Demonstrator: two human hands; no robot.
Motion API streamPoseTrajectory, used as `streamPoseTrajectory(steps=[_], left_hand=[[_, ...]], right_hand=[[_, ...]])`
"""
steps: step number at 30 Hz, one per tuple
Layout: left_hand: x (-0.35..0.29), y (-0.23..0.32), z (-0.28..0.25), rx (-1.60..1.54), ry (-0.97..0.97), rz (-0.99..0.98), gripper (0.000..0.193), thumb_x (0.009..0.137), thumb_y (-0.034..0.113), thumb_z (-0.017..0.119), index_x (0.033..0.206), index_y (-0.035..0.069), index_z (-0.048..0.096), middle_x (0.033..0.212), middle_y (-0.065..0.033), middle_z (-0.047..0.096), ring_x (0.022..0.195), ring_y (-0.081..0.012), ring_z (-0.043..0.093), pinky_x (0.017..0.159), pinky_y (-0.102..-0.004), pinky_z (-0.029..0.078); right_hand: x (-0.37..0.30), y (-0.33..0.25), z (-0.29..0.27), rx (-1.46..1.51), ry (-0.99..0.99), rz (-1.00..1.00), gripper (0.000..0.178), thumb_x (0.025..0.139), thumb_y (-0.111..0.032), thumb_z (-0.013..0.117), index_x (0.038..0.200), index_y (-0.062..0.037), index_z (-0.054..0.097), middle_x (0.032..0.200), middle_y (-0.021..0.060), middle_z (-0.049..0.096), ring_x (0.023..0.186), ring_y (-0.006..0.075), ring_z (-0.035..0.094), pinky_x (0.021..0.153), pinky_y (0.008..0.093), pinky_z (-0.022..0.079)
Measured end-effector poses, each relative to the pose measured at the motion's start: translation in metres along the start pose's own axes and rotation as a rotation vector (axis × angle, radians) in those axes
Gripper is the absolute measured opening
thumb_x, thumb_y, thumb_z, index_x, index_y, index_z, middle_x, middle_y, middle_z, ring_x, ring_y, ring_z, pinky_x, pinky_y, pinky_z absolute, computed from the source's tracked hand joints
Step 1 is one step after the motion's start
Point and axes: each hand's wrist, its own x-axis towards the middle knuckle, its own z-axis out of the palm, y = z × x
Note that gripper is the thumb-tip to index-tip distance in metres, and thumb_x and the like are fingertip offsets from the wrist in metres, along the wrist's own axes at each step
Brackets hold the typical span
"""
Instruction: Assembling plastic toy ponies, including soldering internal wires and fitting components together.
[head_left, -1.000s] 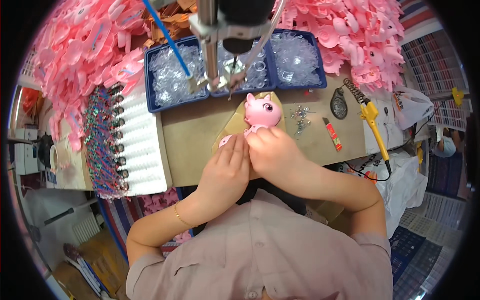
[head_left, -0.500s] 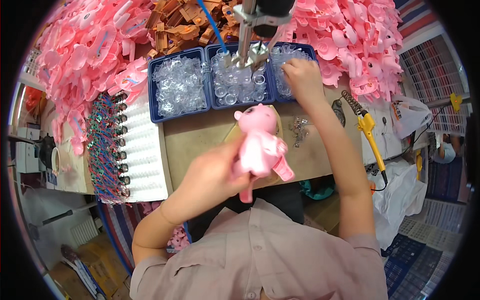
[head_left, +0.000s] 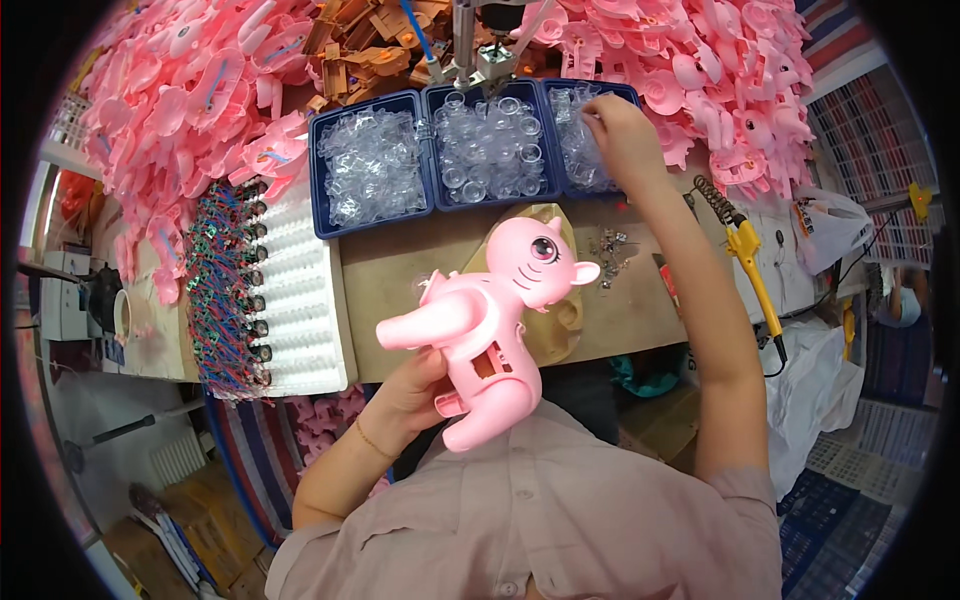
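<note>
head view: i see the left hand (head_left: 408, 388) clamped around a pink toy animal (head_left: 470, 325), held above the near edge of the surface (head_left: 385, 300). the right hand (head_left: 628, 145) is at the right-hand blue tray (head_left: 592, 191), toward the far edge, fingers curled over clear plastic parts (head_left: 582, 160); i cannot tell whether they pinch one.

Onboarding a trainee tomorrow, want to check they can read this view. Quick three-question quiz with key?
1. Multiple choice. The left hand grips:
A) a white bag
B) a brown part
C) a pink toy

2. True or false: the yellow tool is to the right of the toy.

3. Fill in: the right hand is at the ___ of the three blue bins.

Key: 1: C. 2: True. 3: rightmost.
</note>
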Motion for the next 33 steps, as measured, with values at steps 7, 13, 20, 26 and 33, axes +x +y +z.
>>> streamPoseTrajectory(steps=[7,13,20,26,33], left_hand=[[-0.021,0.005,-0.022,-0.018,-0.091,0.013,0.089,0.069,0.032,0.084,0.141,0.01,0.034,0.134,-0.0126,0.048,0.122,-0.0263,0.049,0.103,-0.0392,0.044],[-0.023,-0.006,-0.015,0.153,-0.001,0.114,0.09,0.078,0.035,0.077,0.146,0.012,0.022,0.137,-0.0093,0.043,0.123,-0.0226,0.048,0.1,-0.0356,0.046],[-0.013,-0.015,0.01,0.208,0.067,0.256,0.073,0.081,0.032,0.074,0.138,0.007,0.036,0.132,-0.0069,0.048,0.124,-0.0222,0.047,0.102,-0.0389,0.043],[-0.016,-0.019,0.024,0.373,0.183,0.412,0.082,0.08,0.045,0.073,0.139,0.007,0.031,0.132,-0.0061,0.047,0.123,-0.0202,0.047,0.102,-0.0356,0.041],[-0.006,-0.017,0.019,0.428,0.204,0.49,0.065,0.083,0.025,0.072,0.135,0.004,0.037,0.127,-0.0095,0.051,0.119,-0.0195,0.051,0.097,-0.0358,0.046]], right_hand=[[-0.018,-0.028,-0.037,0.933,-0.093,0.702,0.025,0.086,-0.009,0.063,0.106,0.0034,0.063,0.093,0.0057,0.067,0.082,0.0141,0.062,0.075,0.0252,0.048],[-0.098,-0.117,-0.103,1.755,-0.245,0.853,0.019,0.086,-0.001,0.057,0.103,0.0033,0.063,0.102,0.0101,0.062,0.093,0.0129,0.058,0.082,0.026,0.047],[-0.106,-0.188,-0.107,1.333,-0.313,0.597,0.014,0.083,0.004,0.063,0.097,0.0018,0.063,0.103,0.0094,0.058,0.096,0.0159,0.056,0.086,0.0271,0.044],[-0.103,-0.19,-0.089,1.065,-0.369,0.461,0.009,0.079,0.001,0.068,0.085,0.0009,0.061,0.099,0.0079,0.056,0.091,0.0161,0.054,0.083,0.0274,0.043],[-0.104,-0.203,-0.082,0.833,-0.169,0.257,0.019,0.076,-0.009,0.076,0.082,-0.0036,0.06,0.093,0.0079,0.052,0.083,0.0159,0.051,0.074,0.0286,0.043]])
